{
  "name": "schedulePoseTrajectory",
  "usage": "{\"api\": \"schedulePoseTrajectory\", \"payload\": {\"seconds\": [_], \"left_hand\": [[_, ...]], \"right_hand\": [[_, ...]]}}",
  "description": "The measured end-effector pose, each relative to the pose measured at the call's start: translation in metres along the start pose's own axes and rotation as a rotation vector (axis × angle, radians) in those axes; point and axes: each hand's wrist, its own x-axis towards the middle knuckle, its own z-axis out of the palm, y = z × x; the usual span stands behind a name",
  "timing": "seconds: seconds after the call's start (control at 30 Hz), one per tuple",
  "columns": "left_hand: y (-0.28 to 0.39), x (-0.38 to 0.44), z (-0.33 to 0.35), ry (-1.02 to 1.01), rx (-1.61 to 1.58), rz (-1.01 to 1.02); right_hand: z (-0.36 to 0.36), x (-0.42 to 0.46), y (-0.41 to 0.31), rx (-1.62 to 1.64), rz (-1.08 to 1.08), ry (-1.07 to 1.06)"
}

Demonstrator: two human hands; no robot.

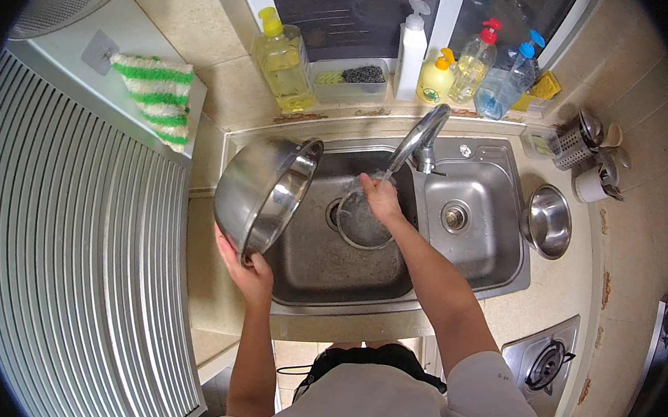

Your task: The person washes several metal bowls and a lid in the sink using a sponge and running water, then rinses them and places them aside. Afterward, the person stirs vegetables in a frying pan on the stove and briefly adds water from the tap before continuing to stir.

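My left hand [248,272] grips the rim of a large stainless steel mixing bowl [263,196] at its near side. The bowl is tipped, its opening facing right, over the left edge of the large sink basin [328,273]. Under the spout of the chrome faucet [418,135], my right hand [381,198] holds a round, see-through vessel [366,226] by its far rim. Whether this is a clear bowl or a fine strainer, I cannot tell. Water appears to run from the spout beside my right thumb. The vessel partly covers the basin's drain.
To the right lies a smaller sink basin [474,244], with a steel bowl [549,221] tilted beside it. Several pump bottles [410,60] line the windowsill. A green-striped cloth [156,97] hangs at left. Utensil holders [574,147] and a gas burner [548,365] are on the right.
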Motion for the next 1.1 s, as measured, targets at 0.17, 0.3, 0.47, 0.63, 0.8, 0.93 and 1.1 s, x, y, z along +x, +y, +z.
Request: {"api": "schedulePoseTrajectory", "payload": {"seconds": [0.17, 0.3, 0.47, 0.63, 0.8, 0.93, 1.1], "left_hand": [[0.003, -0.01, 0.008, 0.092, -0.122, -0.173], [-0.003, -0.025, 0.006, 0.039, -0.234, -0.306], [-0.03, -0.059, 0.018, -0.074, -0.408, -0.59], [-0.013, -0.055, 0.053, -0.38, -0.489, -0.978], [-0.004, -0.025, 0.085, -0.732, -0.498, -1.127], [-0.011, -0.003, 0.097, -1.005, -0.248, -0.896], [-0.005, 0.011, 0.167, -0.964, 0.163, -0.054]], "right_hand": [[0.013, 0.012, 0.058, -0.217, -0.029, 0.028], [0.023, 0.007, 0.082, -0.457, 0.074, 0.045], [0.006, -0.01, 0.089, -0.087, -0.215, 0.178], [-0.052, -0.045, 0.022, 0.251, -0.085, -0.019], [-0.101, -0.083, 0.016, -0.252, -0.205, 0.137], [-0.119, -0.133, -0.001, -0.364, -0.065, 0.125], [-0.134, -0.156, -0.002, -0.522, -0.051, 0.137]]}}
